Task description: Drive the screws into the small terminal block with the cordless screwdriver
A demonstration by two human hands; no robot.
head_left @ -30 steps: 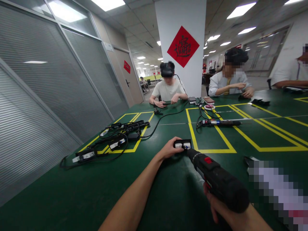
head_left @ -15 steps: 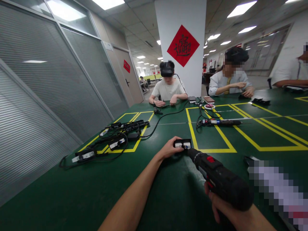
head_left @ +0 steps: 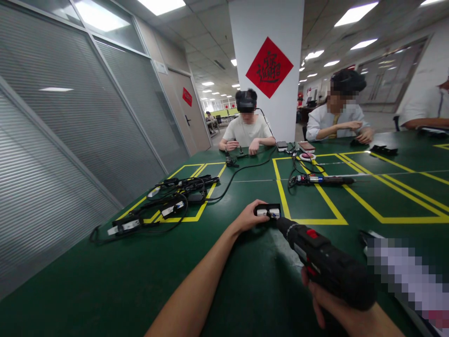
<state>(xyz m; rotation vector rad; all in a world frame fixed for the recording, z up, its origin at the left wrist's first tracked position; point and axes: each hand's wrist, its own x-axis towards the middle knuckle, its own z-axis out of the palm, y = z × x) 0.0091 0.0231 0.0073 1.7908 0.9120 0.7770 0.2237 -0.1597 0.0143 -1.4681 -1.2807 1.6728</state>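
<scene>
My left hand (head_left: 248,217) grips the left side of a small black case with white parts inside (head_left: 268,212), at the middle of the green table. My right hand (head_left: 324,295) is wrapped round the handle of a black cordless drill with red details (head_left: 326,260). The drill points up and left, its chuck close to the case's lower right corner. Whether the bit touches the case is too small to tell.
Black cables and adapters (head_left: 189,187) lie at the left inside yellow tape. A pen-like tool with a cord (head_left: 322,180) lies beyond the drill. A blurred flat object (head_left: 407,271) is at the right. Two people (head_left: 247,126) (head_left: 338,112) sit across the table (head_left: 115,285).
The whole view has shifted slightly. My hands, the case and the drill keep nearly the same places relative to each other. The hand of the person opposite is raised a little.
</scene>
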